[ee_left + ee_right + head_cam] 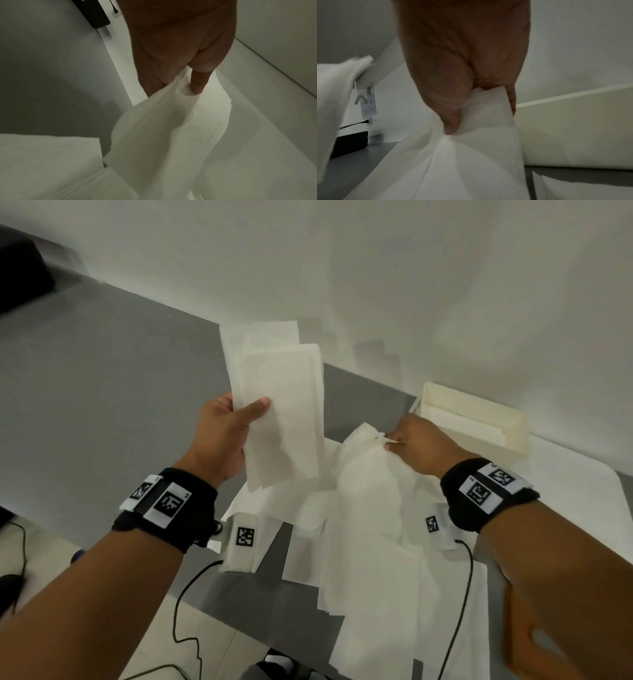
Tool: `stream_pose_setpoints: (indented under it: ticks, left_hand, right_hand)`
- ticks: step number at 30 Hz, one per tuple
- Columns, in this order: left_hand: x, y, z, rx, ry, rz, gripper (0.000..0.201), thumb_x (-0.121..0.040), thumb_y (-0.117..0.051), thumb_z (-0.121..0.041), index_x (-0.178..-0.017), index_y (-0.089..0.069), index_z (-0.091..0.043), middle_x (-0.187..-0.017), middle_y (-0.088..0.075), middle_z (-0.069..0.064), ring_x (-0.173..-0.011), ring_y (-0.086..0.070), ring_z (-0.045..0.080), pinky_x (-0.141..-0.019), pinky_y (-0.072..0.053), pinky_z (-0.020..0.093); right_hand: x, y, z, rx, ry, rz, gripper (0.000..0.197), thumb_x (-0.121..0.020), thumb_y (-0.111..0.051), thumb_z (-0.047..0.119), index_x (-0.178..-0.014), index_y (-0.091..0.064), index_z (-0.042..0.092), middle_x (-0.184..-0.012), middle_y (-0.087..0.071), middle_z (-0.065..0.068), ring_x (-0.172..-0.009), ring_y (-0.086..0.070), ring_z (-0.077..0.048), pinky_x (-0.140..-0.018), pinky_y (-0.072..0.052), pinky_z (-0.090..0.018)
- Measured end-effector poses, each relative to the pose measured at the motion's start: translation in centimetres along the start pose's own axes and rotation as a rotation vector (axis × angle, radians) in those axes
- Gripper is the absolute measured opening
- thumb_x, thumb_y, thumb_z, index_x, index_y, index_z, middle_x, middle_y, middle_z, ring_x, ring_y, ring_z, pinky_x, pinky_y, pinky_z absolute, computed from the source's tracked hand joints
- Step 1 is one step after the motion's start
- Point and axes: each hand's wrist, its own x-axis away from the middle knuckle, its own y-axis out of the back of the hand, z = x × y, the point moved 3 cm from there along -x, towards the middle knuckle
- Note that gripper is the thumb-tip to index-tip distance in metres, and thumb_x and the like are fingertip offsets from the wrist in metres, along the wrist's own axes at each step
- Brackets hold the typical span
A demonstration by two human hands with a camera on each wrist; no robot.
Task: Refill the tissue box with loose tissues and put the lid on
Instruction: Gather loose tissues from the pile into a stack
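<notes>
My left hand (236, 422) holds a flat stack of folded white tissues (284, 405) upright above the grey table, thumb on the front; the same hold shows in the left wrist view, hand (180, 75) on the tissues (168, 121). My right hand (407, 440) pinches a crumpled white tissue (370, 474) and lifts it by its top; in the right wrist view the hand (471, 108) pinches the tissue (462, 162). The cream tissue box (479, 419) stands open just behind the right hand, also seen as the box (573, 128). I see no lid.
More loose tissues (370, 577) lie spread over the grey table (102, 405) under both hands. A white wall (411, 268) rises right behind the box. A black object (20, 275) sits far left. Black cables (185, 594) hang from both wristbands.
</notes>
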Motion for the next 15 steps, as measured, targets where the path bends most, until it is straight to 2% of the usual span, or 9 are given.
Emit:
stream_pose_setpoints:
  ticks: [2,3,5,6,8,10,11,13,15]
  left_hand:
    - [-0.4,-0.6,0.5,0.011,0.013,0.012,0.017,-0.095,-0.063,0.002,-0.111,-0.07,0.001,-0.102,-0.077,0.015,-0.085,-0.075,0.028,-0.074,-0.062,0.04]
    - [-0.5,-0.9,0.7,0.013,0.019,0.02,0.018,-0.094,-0.063,0.001,-0.112,-0.07,0.001,-0.104,-0.077,0.016,-0.087,-0.075,0.029,-0.075,-0.062,0.04]
    - [-0.8,-1.3,0.9,0.004,0.03,0.039,0.021,-0.095,-0.064,0.001,-0.114,-0.07,0.001,-0.107,-0.077,0.017,-0.089,-0.075,0.03,-0.075,-0.062,0.04]
    - [-1.0,-1.4,1.0,-0.006,0.034,0.047,0.022,-0.095,-0.064,0.001,-0.116,-0.069,0.002,-0.106,-0.077,0.017,-0.088,-0.075,0.03,-0.074,-0.062,0.04]
    - [-1.3,-1.6,0.9,-0.025,0.036,0.054,0.022,-0.095,-0.063,0.001,-0.117,-0.069,0.002,-0.105,-0.077,0.016,-0.087,-0.076,0.029,-0.074,-0.062,0.041]
    - [-1.7,-2.0,0.9,-0.044,0.038,0.048,0.021,-0.096,-0.063,0.0,-0.116,-0.069,0.001,-0.107,-0.077,0.016,-0.089,-0.076,0.029,-0.077,-0.062,0.043]
    - [-1.9,-2.2,0.9,-0.057,0.036,0.044,0.021,-0.096,-0.064,-0.001,-0.116,-0.069,0.0,-0.107,-0.077,0.015,-0.09,-0.076,0.029,-0.078,-0.061,0.044]
    - [-2.1,-3.0,0.9,-0.074,0.03,0.051,0.02,-0.096,-0.064,-0.001,-0.115,-0.07,-0.001,-0.108,-0.077,0.015,-0.092,-0.075,0.029,-0.082,-0.06,0.045]
    - [-1.9,-4.1,0.7,-0.082,0.023,0.092,0.019,-0.096,-0.064,-0.001,-0.114,-0.07,-0.002,-0.108,-0.077,0.016,-0.093,-0.075,0.029,-0.085,-0.06,0.046]
  right_hand:
    - [0.6,0.8,-0.1,-0.029,0.029,-0.008,0.034,-0.1,-0.059,0.016,-0.133,-0.065,0.016,-0.13,-0.064,-0.013,-0.122,-0.059,-0.033,-0.104,-0.044,-0.035]
    - [1.1,1.3,-0.2,-0.077,-0.006,-0.019,0.04,-0.098,-0.062,0.014,-0.138,-0.061,0.014,-0.135,-0.063,-0.011,-0.126,-0.058,-0.03,-0.105,-0.041,-0.031]
    - [2.1,2.4,-0.5,-0.185,-0.034,-0.077,0.046,-0.092,-0.071,0.012,-0.136,-0.061,0.013,-0.135,-0.064,-0.007,-0.127,-0.059,-0.024,-0.1,-0.042,-0.025]
    - [2.6,3.1,-0.5,-0.22,-0.029,-0.11,0.043,-0.089,-0.074,0.013,-0.131,-0.066,0.014,-0.13,-0.067,-0.004,-0.122,-0.062,-0.022,-0.095,-0.044,-0.023]
    - [4.0,5.0,-0.1,-0.233,-0.006,-0.141,0.028,-0.087,-0.077,0.016,-0.114,-0.076,0.017,-0.108,-0.074,0.001,-0.105,-0.069,-0.019,-0.08,-0.047,-0.019]
    - [5.9,7.7,1.0,-0.236,0.045,-0.145,0.014,-0.085,-0.078,0.015,-0.097,-0.08,0.023,-0.088,-0.074,0.011,-0.089,-0.07,-0.009,-0.071,-0.045,-0.012]
    - [6.9,9.4,1.7,-0.24,0.074,-0.142,0.014,-0.085,-0.078,0.014,-0.09,-0.08,0.026,-0.082,-0.073,0.016,-0.083,-0.069,-0.002,-0.068,-0.044,-0.008]
    - [8.8,12.7,3.4,-0.283,0.119,-0.091,0.016,-0.085,-0.078,0.013,-0.086,-0.079,0.029,-0.079,-0.075,0.015,-0.076,-0.067,0.004,-0.066,-0.045,-0.004]
    - [10.3,15.7,5.3,-0.394,0.159,-0.015,0.016,-0.084,-0.078,0.01,-0.086,-0.08,0.025,-0.083,-0.078,0.01,-0.071,-0.069,0.0,-0.065,-0.049,-0.007]
